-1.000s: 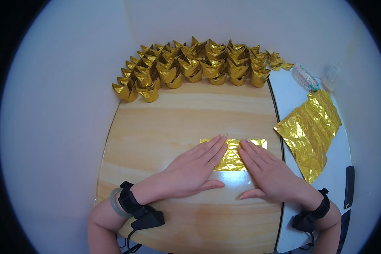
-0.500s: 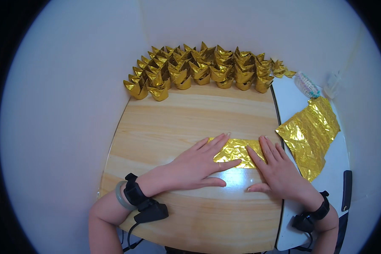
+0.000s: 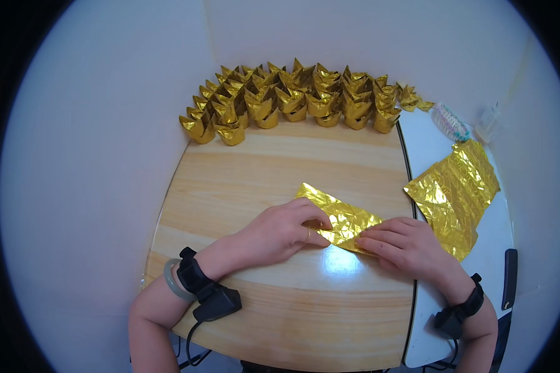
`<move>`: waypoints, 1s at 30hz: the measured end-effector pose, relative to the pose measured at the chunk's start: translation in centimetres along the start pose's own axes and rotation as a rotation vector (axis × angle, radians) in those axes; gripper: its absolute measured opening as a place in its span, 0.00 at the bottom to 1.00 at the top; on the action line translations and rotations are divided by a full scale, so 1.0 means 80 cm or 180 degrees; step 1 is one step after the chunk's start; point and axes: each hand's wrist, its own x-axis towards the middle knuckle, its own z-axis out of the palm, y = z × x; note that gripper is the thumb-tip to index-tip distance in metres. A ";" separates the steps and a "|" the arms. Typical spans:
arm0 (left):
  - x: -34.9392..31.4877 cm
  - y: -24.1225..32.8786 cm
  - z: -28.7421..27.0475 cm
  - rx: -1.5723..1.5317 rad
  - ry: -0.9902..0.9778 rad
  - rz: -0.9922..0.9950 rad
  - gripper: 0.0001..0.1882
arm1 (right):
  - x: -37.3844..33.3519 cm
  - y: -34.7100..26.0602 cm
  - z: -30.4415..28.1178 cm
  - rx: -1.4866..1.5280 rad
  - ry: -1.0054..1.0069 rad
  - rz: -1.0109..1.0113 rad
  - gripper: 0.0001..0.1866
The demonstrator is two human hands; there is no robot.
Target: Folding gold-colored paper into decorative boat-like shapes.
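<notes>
A creased strip of gold foil paper (image 3: 339,214) lies slanted on the wooden tabletop, its far left corner pointing away from me. My left hand (image 3: 280,229) is closed at its near left edge, thumb and forefinger pinching there. At the right end, the bent fingers of my right hand (image 3: 407,245) press and grip the near edge, where a folded flap shows. My right hand covers the strip's right end. Both wrists carry black strapped devices with cables, and a pale bangle (image 3: 173,280) circles my left forearm.
Several rows of folded gold paper ingots (image 3: 292,96) stand along the table's far edge. On the white surface at right lie a pile of gold foil sheets (image 3: 457,196), a coiled pastel item (image 3: 449,122) and a clear container (image 3: 487,124). Pale walls enclose the table (image 3: 261,168).
The foil strip has turned from level to slanted, its left end now farther away. My hands have gone from lying flat on it to gripping its near edge with bent fingers.
</notes>
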 end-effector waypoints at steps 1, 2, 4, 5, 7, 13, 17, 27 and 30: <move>0.000 0.001 -0.001 -0.0010 -0.0005 -0.0009 0.11 | -0.001 -0.002 -0.001 0.0012 -0.0005 0.0004 0.16; -0.001 0.001 -0.003 -0.0185 -0.0123 -0.0051 0.10 | -0.003 -0.006 -0.002 0.0407 -0.0042 0.0023 0.16; 0.001 0.005 -0.004 -0.0364 -0.0245 -0.0097 0.09 | -0.001 -0.009 -0.004 0.0809 -0.0077 0.0044 0.16; 0.003 0.009 -0.001 -0.0361 -0.0167 -0.0084 0.06 | 0.001 -0.012 -0.004 0.0981 -0.0134 0.0205 0.16; 0.005 0.016 0.000 -0.0372 -0.0106 -0.0077 0.06 | 0.002 -0.014 -0.003 0.1166 -0.0189 0.0383 0.16; 0.005 0.037 0.007 -0.0137 -0.0028 -0.0079 0.08 | 0.005 -0.025 -0.007 0.2488 -0.0466 0.1684 0.14; 0.005 0.047 0.014 -0.0112 -0.0059 -0.0627 0.10 | 0.015 -0.035 -0.012 0.2706 -0.0614 0.2329 0.22; 0.003 0.046 0.019 0.0063 -0.0179 -0.0656 0.11 | 0.013 -0.059 -0.010 0.0715 -0.1293 0.0562 0.51; 0.002 0.050 0.018 0.0249 -0.0257 -0.0632 0.13 | 0.015 -0.066 -0.014 0.0467 -0.1593 0.0569 0.57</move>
